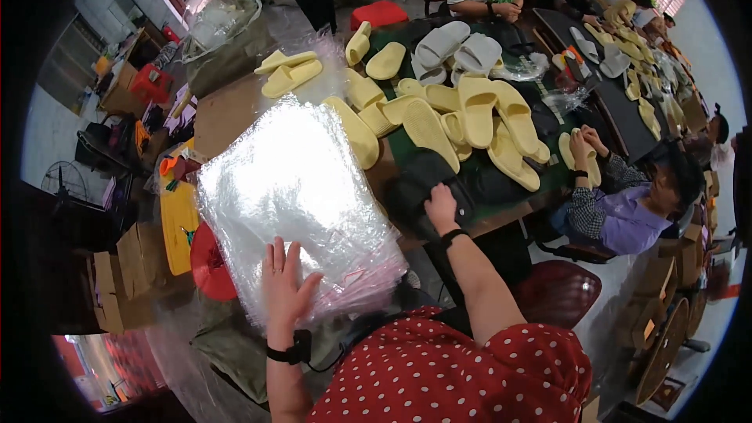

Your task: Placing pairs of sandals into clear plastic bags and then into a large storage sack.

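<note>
My left hand (287,282) lies flat with fingers spread on a thick stack of clear, shiny plastic bags (270,188), near the stack's front edge. On the right, my right hand (441,209) has its fingers curled on a black slipper (415,184) at the table's near edge; its fingertips are partly hidden. Another dark slipper (497,186) lies just beside it. Behind these is a loose heap of pale yellow slippers (427,133), with several grey slippers (442,43) at its back. One yellow pair (291,77) rests on plastic beyond the bag stack.
A red roll of plastic twine (211,262) and a yellow board (176,227) are left of the stack. A seated person in a purple top (627,219) handles a yellow slipper at right. A large sack (223,43) stands far left; a dark red stool (560,294) is near my right arm.
</note>
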Available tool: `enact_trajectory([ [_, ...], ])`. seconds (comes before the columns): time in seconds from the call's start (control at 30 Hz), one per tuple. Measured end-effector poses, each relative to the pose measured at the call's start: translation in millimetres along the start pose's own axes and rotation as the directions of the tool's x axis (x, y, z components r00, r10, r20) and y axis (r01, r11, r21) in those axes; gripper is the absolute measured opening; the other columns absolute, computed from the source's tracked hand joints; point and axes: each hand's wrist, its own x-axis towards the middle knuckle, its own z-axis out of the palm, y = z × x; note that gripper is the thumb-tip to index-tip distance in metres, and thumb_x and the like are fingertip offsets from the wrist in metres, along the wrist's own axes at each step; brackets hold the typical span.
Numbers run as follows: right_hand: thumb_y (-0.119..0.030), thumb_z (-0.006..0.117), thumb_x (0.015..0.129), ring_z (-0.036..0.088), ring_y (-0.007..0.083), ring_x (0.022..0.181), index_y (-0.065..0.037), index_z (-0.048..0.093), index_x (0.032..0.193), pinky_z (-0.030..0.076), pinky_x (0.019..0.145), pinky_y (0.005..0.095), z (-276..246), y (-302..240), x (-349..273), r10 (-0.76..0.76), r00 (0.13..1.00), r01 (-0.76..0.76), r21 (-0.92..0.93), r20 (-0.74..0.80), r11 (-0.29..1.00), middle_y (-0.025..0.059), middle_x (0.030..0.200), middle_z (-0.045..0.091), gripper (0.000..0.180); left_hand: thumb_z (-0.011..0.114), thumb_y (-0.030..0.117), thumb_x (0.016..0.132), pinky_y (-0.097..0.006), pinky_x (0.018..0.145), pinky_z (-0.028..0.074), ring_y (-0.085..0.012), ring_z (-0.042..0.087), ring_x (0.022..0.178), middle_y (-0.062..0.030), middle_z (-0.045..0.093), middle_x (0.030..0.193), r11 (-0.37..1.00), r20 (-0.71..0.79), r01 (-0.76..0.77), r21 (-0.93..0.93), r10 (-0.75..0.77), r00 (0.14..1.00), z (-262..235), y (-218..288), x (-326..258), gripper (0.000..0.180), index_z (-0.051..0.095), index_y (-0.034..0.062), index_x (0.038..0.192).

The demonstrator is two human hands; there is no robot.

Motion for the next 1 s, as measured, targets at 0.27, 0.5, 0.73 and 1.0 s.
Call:
enact_trajectory([
  [0.27,0.005,0.060,0.078,0.061,0.0358,0.104,0.005,0.060,0.111,0.047,0.089,0.0358,-175,-45,-59,0.227,0.872,0.056,0.551,-0.433,0.833,0.0209,0.107,0.064,0.033,0.069,0.051,0.080,-0.052,0.115,0.020,-0.0444,0.020,0.143,-0.0251,0.029,0.152,0.979,0.143,-0.159,-0.128,0.177,0.974,-24,-29,7,0.083,0.042,0.0062,0.144],
  [0.5,0.004,0.061,0.069,0.057,0.0405,0.097,0.004,0.057,0.108,0.048,0.086,0.0448,-209,-227,-106,-0.225,0.905,0.339,0.292,-0.361,0.894,0.0218,0.098,0.060,0.038,0.068,0.064,0.072,-0.057,0.116,0.013,-0.0420,0.019,0.144,-0.0176,0.029,0.154,0.944,0.084,-0.328,0.025,0.325,0.942,-18,-30,-2,0.091,0.045,0.0126,0.143],
  [0.73,-0.025,0.069,0.075,0.056,0.0373,0.102,0.001,0.064,0.095,0.053,0.080,0.0459,-91,-307,-98,-0.515,0.855,0.518,-0.039,0.061,0.855,0.0226,0.099,0.060,0.034,0.072,0.028,0.076,-0.044,0.089,0.047,-0.0340,0.062,0.102,-0.0147,0.066,0.108,0.795,-0.276,-0.392,-0.462,0.291,0.916,7,-43,1,0.043,0.063,0.0076,0.113],
  [1.0,-0.027,0.064,0.081,0.063,0.0401,0.086,0.002,0.065,0.081,0.052,0.075,0.0479,-120,-235,-51,-0.134,0.983,0.135,-0.001,-0.127,0.991,0.0225,0.087,0.064,0.029,0.062,0.065,0.077,-0.055,0.114,0.020,-0.0392,0.026,0.142,-0.0188,0.034,0.151,0.895,-0.034,-0.431,0.114,0.437,0.899,10,-54,-11,0.081,0.045,0.0203,0.142],
])
